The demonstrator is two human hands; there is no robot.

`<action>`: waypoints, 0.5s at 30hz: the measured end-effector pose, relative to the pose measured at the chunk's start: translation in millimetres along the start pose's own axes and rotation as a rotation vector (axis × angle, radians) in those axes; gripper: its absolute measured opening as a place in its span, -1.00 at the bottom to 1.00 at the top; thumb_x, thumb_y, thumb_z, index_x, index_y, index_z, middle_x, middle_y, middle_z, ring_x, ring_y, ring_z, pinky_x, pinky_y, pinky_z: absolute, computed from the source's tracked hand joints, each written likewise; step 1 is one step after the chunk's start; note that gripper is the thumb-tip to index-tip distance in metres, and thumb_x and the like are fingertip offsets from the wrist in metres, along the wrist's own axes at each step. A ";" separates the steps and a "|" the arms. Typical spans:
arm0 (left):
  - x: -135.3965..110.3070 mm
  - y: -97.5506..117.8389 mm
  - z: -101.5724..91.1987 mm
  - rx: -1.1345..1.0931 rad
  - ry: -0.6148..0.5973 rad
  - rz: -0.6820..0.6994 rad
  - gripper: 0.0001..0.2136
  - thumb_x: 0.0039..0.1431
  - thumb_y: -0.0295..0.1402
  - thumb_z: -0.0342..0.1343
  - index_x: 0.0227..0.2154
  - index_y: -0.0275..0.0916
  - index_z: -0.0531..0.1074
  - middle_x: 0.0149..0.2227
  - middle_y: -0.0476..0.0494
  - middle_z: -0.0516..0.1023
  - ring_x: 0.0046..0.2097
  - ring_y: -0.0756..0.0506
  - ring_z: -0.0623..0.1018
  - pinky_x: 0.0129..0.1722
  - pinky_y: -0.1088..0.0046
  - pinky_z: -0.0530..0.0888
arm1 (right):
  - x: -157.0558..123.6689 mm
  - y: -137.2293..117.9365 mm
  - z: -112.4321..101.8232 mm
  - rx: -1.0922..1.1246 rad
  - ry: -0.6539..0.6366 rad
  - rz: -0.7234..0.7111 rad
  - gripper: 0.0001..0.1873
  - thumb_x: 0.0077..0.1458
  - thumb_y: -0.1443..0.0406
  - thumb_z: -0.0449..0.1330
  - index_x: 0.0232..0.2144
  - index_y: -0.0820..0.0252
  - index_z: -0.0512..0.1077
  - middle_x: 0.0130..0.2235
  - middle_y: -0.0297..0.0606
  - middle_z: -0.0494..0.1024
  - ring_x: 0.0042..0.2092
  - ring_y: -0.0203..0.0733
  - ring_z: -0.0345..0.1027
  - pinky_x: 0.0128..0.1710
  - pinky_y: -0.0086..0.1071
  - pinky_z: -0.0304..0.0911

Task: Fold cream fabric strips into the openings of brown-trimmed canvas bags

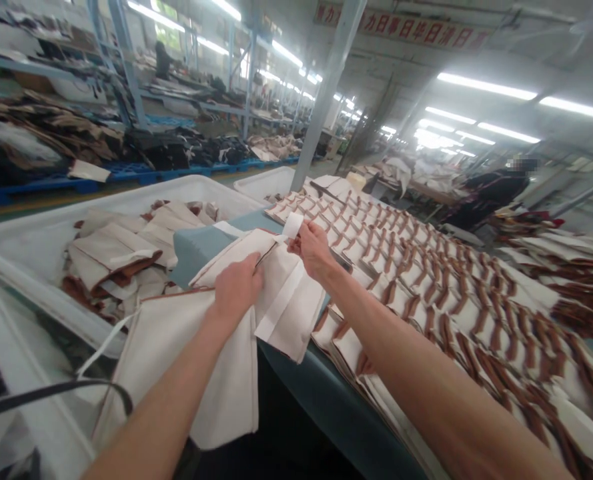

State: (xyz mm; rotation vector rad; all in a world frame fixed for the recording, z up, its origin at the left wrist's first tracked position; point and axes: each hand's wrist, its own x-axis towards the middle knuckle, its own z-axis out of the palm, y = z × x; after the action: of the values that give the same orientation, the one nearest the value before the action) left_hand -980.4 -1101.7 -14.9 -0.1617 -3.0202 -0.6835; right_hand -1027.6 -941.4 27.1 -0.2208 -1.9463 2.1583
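At the near left corner of the bench [196, 245], both bare hands work on one cream fabric piece [281, 320] with a brown-trimmed edge, which lies partly on the bench top and hangs over its near edge. The left hand [236, 288] is closed on the fabric, fingers curled over the upper fold and pinning it down. The right hand [314, 249] pinches the free end of a white strip [293, 225] between thumb and fingers, lifted just above the trimmed edge. A longer run of white band lies down the face of the piece, but whether it is the same strip is hard to tell. By the look of it, the strip is being handled at the trimmed edge; any further pull calls for the left hand to hold the cloth flat while the right draws evenly. Along the bench toward its far end lie overlapped rows of cream pieces [426, 267]. Beside its left edge stands a white bin [36, 233] holding more pieces. The right fingertips are hidden behind the strip, a black strap [51, 393] is cut off at the lower left, and a person [491, 190] beyond the far right is too small to make out.
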 end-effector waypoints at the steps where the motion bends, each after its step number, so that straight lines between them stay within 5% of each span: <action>1: 13.8 4.4 2.4 0.036 -0.033 0.033 -0.60 0.56 -0.19 0.08 0.32 -0.19 0.48 0.00 -0.28 0.71 0.03 -0.28 0.70 0.06 0.08 0.59 | 3.6 -2.2 -2.7 -0.007 0.009 0.002 -0.68 0.46 0.12 0.27 -0.33 0.14 0.38 -0.57 -0.60 0.33 -0.57 -0.44 0.24 -0.53 -0.59 0.29; 4: 31.4 12.4 13.3 0.130 -0.109 0.131 -0.54 0.55 -0.09 0.14 0.35 -0.20 0.44 0.06 -0.25 0.68 0.05 -0.26 0.69 0.14 -0.04 0.62 | 17.4 -5.9 -12.7 -0.055 0.024 0.009 -0.72 0.52 0.15 0.26 -0.23 0.22 0.47 -0.46 -0.50 0.44 -0.50 -0.40 0.31 -0.49 -0.53 0.36; 8: 25.9 16.4 23.4 0.221 -0.159 0.215 -0.48 0.57 -0.06 0.08 0.43 -0.20 0.35 0.02 -0.26 0.68 0.01 -0.26 0.70 0.12 -0.04 0.63 | 30.3 2.1 -18.6 -0.145 0.001 0.021 -0.70 0.49 0.11 0.31 -0.01 0.25 0.55 -0.17 -0.29 0.62 -0.31 -0.29 0.51 -0.34 -0.39 0.52; 15: 30.1 23.7 18.6 0.310 -0.196 0.205 -0.53 0.56 -0.04 0.09 0.32 -0.22 0.45 0.00 -0.24 0.68 0.00 -0.25 0.69 0.10 -0.02 0.63 | 28.0 18.7 -0.4 -0.281 -0.088 -0.109 -0.56 0.43 0.20 0.21 -0.54 0.11 0.35 -0.69 -0.58 0.31 -0.65 -0.52 0.18 -0.53 -0.56 0.18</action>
State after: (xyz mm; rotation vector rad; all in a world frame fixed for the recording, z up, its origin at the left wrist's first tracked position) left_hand -1008.0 -1069.6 -19.7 -0.5442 -3.1785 -0.1886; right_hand -1055.7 -935.4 9.5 -0.0643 -2.2518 1.8520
